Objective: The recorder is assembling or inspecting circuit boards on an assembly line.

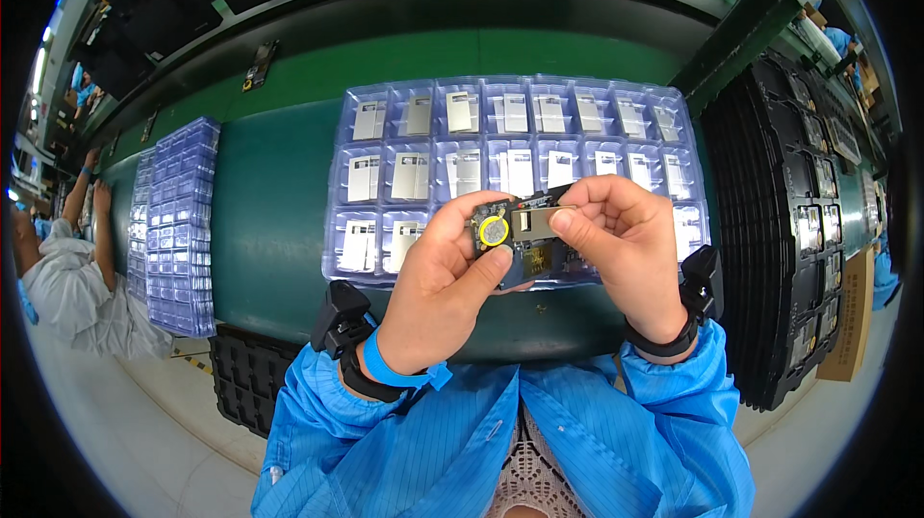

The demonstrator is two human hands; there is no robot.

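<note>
Over the near edge of a clear plastic tray (330, 246), my left hand (441, 277) grips a small dark circuit board (538, 261) by its left side. A round silver disc (494, 230) with a yellow ring sits on the board close to my left thumb. My right hand (630, 246) pinches a small silver metal plate (532, 222) between thumb and fingers, and the plate lies against the top of the board. Whether the plate is seated cannot be made out. Similar flat silver plates (463, 171) lie in the tray's compartments, partly hidden by my hands.
Stacked clear trays (183, 229) stand left on the green bench (269, 191). Tall black trays (760, 258) holding boards are stacked at the right, beside a cardboard piece (849, 316). A loose board (260, 65) lies at the back. Another person's arm (104, 239) reaches in at far left.
</note>
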